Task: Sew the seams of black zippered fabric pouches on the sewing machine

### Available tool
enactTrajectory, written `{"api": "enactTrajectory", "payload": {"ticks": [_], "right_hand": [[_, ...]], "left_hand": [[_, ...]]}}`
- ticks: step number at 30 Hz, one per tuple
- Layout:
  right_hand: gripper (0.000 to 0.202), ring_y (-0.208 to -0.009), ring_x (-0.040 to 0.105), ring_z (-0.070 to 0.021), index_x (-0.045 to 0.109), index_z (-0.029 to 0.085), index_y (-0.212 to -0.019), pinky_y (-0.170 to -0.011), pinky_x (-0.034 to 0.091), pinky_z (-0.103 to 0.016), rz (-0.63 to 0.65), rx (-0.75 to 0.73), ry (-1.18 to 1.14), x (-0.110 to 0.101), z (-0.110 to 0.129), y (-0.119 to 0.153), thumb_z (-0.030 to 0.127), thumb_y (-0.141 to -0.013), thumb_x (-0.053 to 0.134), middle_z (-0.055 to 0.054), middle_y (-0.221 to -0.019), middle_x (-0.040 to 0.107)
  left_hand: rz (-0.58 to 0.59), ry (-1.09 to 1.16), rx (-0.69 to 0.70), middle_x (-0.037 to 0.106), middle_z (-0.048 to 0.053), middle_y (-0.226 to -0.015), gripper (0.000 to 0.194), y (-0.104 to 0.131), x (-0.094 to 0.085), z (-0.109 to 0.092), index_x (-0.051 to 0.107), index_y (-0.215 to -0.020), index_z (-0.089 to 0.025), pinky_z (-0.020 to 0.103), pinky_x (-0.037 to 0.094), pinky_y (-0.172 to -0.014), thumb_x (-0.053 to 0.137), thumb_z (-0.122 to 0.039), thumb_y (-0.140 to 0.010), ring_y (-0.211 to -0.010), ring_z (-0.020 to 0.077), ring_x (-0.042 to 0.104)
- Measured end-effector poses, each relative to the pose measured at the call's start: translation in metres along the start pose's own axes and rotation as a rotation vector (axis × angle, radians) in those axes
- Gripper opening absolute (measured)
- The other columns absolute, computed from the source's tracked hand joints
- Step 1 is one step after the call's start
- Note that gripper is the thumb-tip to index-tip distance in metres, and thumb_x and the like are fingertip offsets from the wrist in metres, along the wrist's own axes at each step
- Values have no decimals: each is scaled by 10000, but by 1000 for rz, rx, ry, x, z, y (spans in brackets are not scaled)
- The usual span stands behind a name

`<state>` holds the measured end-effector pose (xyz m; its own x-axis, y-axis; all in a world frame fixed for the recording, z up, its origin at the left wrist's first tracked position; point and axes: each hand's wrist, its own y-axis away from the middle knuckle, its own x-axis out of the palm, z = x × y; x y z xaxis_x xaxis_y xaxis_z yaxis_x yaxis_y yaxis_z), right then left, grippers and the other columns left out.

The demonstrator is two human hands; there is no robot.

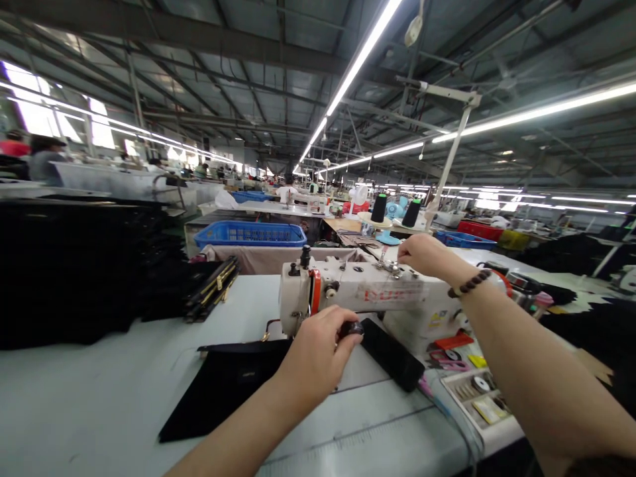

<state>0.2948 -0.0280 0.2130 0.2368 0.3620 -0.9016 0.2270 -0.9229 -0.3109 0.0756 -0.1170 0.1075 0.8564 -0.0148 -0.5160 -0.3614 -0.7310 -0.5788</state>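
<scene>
Right forearm point(541, 358), sewing machine point(342, 281), tray point(499, 429) with bobbin point(480, 384)

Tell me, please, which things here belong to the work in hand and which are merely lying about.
Apparently in use:
sewing machine, right hand at its top
small dark object in the left hand
black fabric piece

Seemingly lying about:
smartphone
blue basket
white fan

A large sewing workshop, like a factory hall; a white sewing machine point(348, 275) stands on the pale worktop point(124, 397), with a compartment tray point(497, 434) of bobbins by the near right corner and stacked black fabric point(64, 271) toward the left edge; thread cones point(378, 211) rise beyond the machine; more workstations recede behind; strip lights point(362, 56) hang under steel roof beams point(199, 33).
</scene>
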Motion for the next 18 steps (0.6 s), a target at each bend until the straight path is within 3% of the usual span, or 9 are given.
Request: {"api": "enactTrajectory", "payload": {"ticks": [2,6,10,13,16,18], "right_hand": [[215,-719,587,-189,687,126,-709,-595,371,-242,-30,23,12,0,1,-1,149,-783,486,-103,-735,655],[158,-695,583,-147,688,188,-723,-596,373,-206,6,-46,-9,0,1,0,205,-769,538,-35,-717,658],[212,-710,590,-195,684,119,-709,-581,370,-246,-13,26,44,2,4,0,144,-774,483,-116,-740,654],[238,-776,588,-179,687,145,-767,-630,378,-232,-22,-23,30,2,5,1,169,-809,454,-93,-836,661],[147,-686,585,-161,688,173,-699,-598,377,-218,30,-42,15,1,3,1,195,-751,552,-52,-712,656],[169,-694,588,-194,686,129,-696,-591,375,-246,13,6,38,2,1,0,165,-753,532,-102,-711,652]], "left_hand": [[2,11,-17,607,27,-780,111,-1,1,0,603,-860,-139,257,442,-675,563,-125,-758,-706,151,563],[30,38,-40,605,27,-772,127,-3,0,-2,614,-863,-140,257,432,-674,559,-131,-749,-693,150,554],[71,112,-138,605,35,-772,160,-5,3,-3,627,-876,-129,266,431,-675,561,-160,-734,-699,158,552],[202,275,-233,594,28,-757,313,-6,10,0,604,-1026,-115,262,441,-671,532,-140,-722,-682,151,558],[387,366,-316,575,21,-748,449,-9,16,2,540,-1174,-108,257,448,-640,485,-117,-728,-615,130,545],[474,361,-374,566,24,-744,462,-11,20,3,530,-1197,-96,253,447,-622,461,-113,-741,-592,120,531]]}}
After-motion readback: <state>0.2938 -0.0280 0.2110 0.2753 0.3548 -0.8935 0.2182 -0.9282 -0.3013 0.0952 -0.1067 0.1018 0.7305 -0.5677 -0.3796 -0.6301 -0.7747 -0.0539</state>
